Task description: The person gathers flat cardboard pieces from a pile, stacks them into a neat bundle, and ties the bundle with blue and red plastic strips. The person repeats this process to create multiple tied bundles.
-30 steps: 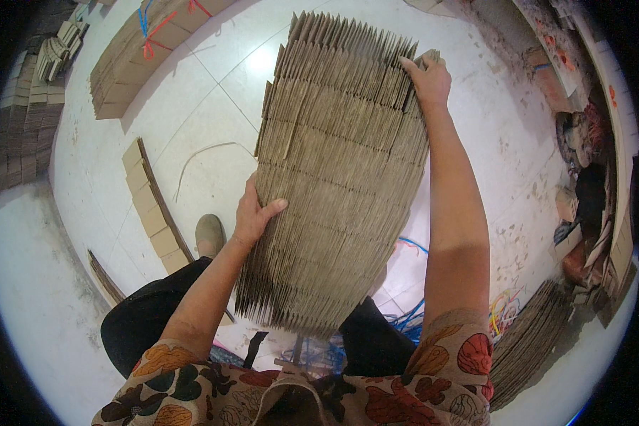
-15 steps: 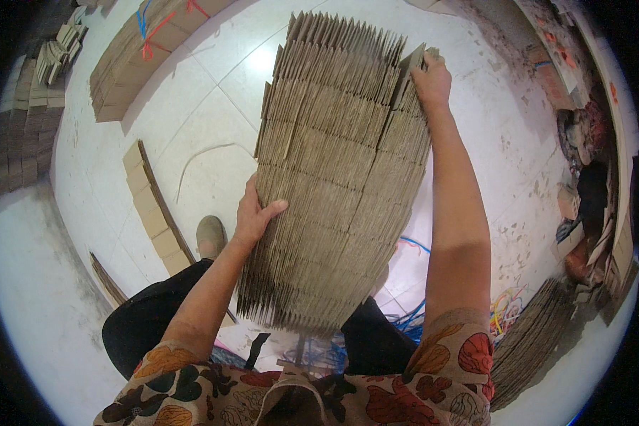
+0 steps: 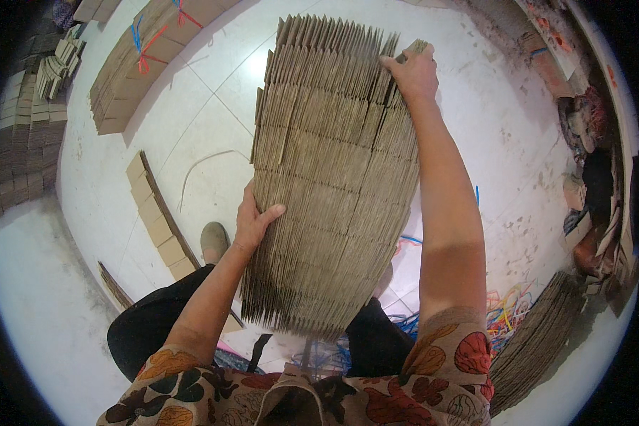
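Note:
A thick stack of brown cardboard partitions, its many thin edges facing up, stands before me between my legs. My left hand grips its left side, the thumb lying over the top edges and the fingers hidden down the side. At the far right corner, my right hand is closed on the last few sheets, thumb toward the rest of the stack. A narrow gap runs down the stack near that hand. At the far end the sheets fan out into jagged points.
Tied cardboard bundles lie at the far left, with more stacks beyond. A strip of cardboard pieces rests on the tiled floor by my left shoe. Coloured straps and another cardboard stack are at the right.
My right hand has shifted slightly left, its thumb now reaching over the sheets. The gap near it has narrowed at the far end. My left hand keeps its hold.

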Demonstrator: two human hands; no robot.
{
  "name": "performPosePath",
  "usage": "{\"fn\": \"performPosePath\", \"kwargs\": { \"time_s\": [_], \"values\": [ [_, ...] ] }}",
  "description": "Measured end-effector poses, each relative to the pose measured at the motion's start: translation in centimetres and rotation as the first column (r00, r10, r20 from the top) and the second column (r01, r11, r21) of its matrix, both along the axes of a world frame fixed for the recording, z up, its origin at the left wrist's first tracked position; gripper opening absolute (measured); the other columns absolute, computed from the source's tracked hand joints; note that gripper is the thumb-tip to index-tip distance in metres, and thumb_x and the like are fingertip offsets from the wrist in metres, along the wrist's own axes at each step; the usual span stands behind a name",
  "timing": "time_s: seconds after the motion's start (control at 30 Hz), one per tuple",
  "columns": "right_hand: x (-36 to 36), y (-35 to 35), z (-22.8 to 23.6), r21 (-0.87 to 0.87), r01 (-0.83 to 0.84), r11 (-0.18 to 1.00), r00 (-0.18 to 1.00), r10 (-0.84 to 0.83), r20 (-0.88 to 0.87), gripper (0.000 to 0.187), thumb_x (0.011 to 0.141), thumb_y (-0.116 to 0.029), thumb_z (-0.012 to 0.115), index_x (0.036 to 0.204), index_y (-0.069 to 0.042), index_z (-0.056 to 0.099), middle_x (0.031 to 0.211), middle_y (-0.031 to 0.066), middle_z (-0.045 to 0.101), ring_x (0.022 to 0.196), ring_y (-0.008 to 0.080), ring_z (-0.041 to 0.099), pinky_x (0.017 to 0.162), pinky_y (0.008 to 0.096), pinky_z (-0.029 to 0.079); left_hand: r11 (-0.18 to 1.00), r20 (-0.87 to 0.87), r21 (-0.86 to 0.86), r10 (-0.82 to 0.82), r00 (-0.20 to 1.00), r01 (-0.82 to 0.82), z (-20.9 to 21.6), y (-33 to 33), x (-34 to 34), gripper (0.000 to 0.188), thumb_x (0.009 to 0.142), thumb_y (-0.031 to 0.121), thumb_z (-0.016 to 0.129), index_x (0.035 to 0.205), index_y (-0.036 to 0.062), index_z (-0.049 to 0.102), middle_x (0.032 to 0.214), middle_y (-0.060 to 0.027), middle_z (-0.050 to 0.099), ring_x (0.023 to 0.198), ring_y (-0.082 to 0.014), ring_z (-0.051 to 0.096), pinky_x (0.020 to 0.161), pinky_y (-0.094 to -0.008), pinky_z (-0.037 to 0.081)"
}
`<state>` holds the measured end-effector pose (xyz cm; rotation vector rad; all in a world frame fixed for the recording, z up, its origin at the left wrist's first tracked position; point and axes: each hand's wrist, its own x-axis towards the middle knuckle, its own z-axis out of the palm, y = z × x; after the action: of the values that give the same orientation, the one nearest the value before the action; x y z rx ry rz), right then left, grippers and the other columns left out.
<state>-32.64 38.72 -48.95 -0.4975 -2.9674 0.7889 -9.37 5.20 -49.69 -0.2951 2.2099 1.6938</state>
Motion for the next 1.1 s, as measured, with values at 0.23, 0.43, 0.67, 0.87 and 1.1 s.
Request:
{"fn": "performPosePath", "kwargs": {
  "time_s": [0.23,0.43,0.67,0.87,1.1],
  "values": [
    [-0.8,0.7,-2.2,-0.015,-0.032,0.999,0.994,0.030,-0.106,0.046,0.079,-0.040,0.060,0.105,-0.003,0.064,0.141,0.0242,0.024,0.123,0.0438,0.035,0.091,0.0558,0.040,0.999,0.025,-0.049,-0.009,1.000,0.010,0.1,0.1,-0.1,0.086,0.071,0.039,0.072,0.133,-0.0035,0.031,0.116,-0.0185,0.054,0.105,-0.0257,0.055,0.094,-0.0347,0.040],
    [-0.4,-2.4,0.2,0.159,0.001,0.987,0.999,-0.007,0.040,0.058,0.079,-0.054,0.056,0.104,-0.003,0.065,0.148,0.0235,0.014,0.133,0.0438,0.020,0.099,0.0638,0.024,0.999,0.029,-0.035,-0.007,1.000,0.008,0.1,-0.2,0.1,0.083,0.072,0.036,0.072,0.133,-0.0024,0.032,0.118,-0.0177,0.053,0.108,-0.0252,0.052,0.095,-0.0350,0.039],
    [-0.9,-1.5,-2.4,0.184,-0.003,0.983,0.981,0.038,-0.188,0.037,0.083,-0.037,0.056,0.104,-0.009,0.066,0.147,0.0198,0.018,0.136,0.0384,0.016,0.100,0.0667,0.019,1.000,0.026,-0.022,-0.004,1.000,0.005,-0.2,-0.2,0.0,0.084,0.071,0.037,0.073,0.134,-0.0015,0.032,0.117,-0.0178,0.054,0.108,-0.0258,0.053,0.095,-0.0352,0.039],
    [-1.0,-2.6,-1.6,0.328,-0.144,0.933,0.983,0.174,-0.065,0.040,0.087,-0.042,0.050,0.098,-0.009,0.069,0.147,0.0148,0.025,0.136,0.0346,0.017,0.101,0.0691,0.013,0.997,0.013,-0.081,-0.011,1.000,0.012,-0.5,-0.5,0.1,0.086,0.071,0.037,0.074,0.134,-0.0011,0.031,0.116,-0.0178,0.055,0.108,-0.0259,0.054,0.095,-0.0351,0.040],
    [-1.8,-3.6,-1.7,0.263,-0.167,0.950,0.986,0.169,0.017,0.057,0.084,-0.057,0.046,0.099,-0.007,0.068,0.145,0.0166,0.029,0.137,0.0339,0.017,0.100,0.0699,0.010,0.996,0.036,-0.089,-0.006,0.999,0.009,0.0,-0.3,0.1,0.085,0.071,0.036,0.074,0.134,-0.0010,0.031,0.117,-0.0184,0.055,0.108,-0.0261,0.054,0.094,-0.0352,0.040]
  ]
}}
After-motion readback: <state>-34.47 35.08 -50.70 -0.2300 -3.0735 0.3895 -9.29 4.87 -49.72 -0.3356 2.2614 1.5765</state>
